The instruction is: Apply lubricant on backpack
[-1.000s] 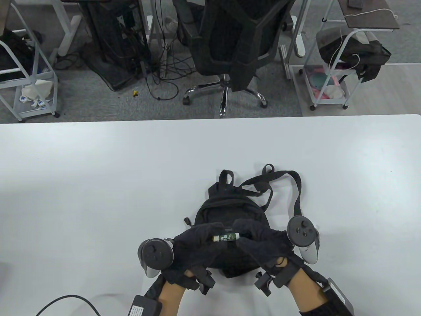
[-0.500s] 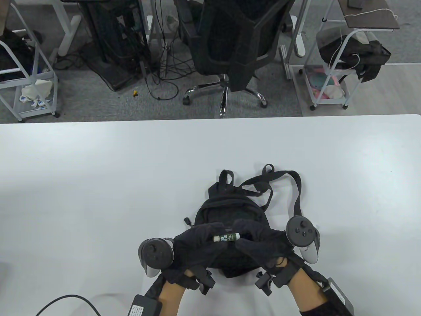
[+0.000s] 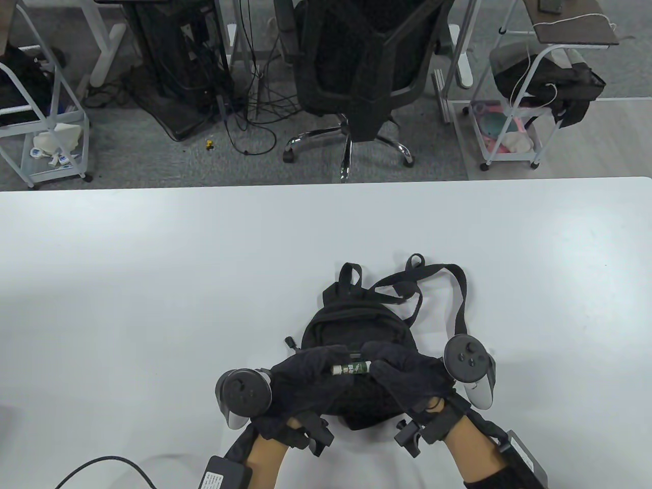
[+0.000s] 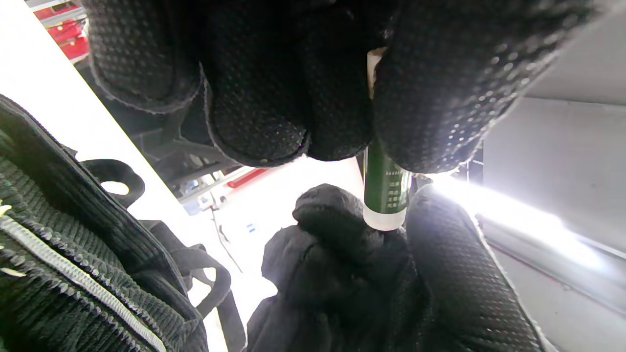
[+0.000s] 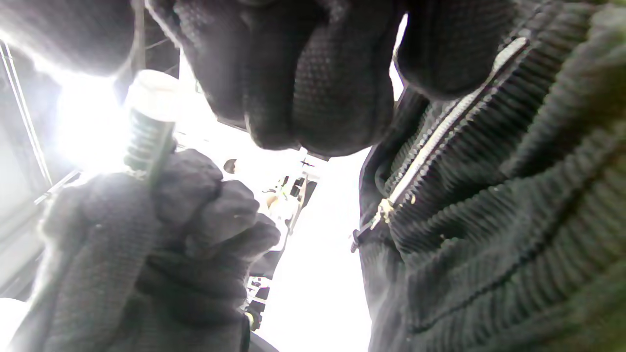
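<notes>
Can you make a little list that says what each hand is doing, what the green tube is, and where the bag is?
left hand: grips one end of the green tube
right hand: grips the other end
green tube: small stick with white ends, lying sideways between both hands, above the bag
backpack: black, flat on the white table, straps pointing away from the person
zipper: silver teeth visible
lubricant on bag: none visible yet
</notes>
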The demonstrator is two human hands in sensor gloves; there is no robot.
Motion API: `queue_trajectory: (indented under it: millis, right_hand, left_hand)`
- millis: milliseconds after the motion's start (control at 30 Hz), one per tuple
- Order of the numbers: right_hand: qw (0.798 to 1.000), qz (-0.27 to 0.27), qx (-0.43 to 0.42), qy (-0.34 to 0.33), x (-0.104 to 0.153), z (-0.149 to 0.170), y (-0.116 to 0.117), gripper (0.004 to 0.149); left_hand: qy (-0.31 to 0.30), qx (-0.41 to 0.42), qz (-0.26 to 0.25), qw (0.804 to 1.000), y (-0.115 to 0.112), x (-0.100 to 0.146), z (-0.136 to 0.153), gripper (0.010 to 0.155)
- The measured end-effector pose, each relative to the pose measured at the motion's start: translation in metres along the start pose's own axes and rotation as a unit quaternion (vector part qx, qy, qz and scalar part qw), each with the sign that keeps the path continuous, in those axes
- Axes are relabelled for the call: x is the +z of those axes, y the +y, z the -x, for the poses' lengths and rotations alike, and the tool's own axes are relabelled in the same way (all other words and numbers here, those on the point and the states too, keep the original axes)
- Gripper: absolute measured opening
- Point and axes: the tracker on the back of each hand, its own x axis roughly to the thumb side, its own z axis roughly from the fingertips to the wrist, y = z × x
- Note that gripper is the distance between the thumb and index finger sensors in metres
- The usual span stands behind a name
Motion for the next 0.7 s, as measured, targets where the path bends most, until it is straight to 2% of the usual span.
queue_trajectory:
  millis: [133, 300, 467, 567, 700]
  right_hand:
    - [1.000, 0.001, 0.011, -0.009, 0.0005, -0.0037, 0.0021, 0.048]
    - [1.000, -0.001, 0.006, -0.018, 0.0008, -0.0060, 0.0013, 0.054]
    - [0.997, 0.036, 0.074, -0.012, 0.0032, -0.0088, -0.0008, 0.059]
    - [0.998, 0.026, 0.055, -0.008, 0.0024, -0.0071, 0.0010, 0.049]
    - [0.998, 0.015, 0.065, -0.006, 0.0018, -0.0064, 0.0052, 0.044]
  left_hand:
    - [-0.001, 0.000, 0.000, 1.000, 0.0003, 0.0001, -0.0001, 0.053]
    - [0.001, 0.002, -0.003, 1.000, 0.0015, -0.0001, 0.0006, 0.053]
    - [-0.001, -0.023, -0.004, 1.000, 0.0015, -0.0002, -0.0025, 0.053]
    - [0.001, -0.022, -0.005, 1.000, 0.0021, 0.0000, -0.0027, 0.054]
    - [0.007, -0.005, 0.010, 1.000, 0.0011, -0.0004, -0.0015, 0.055]
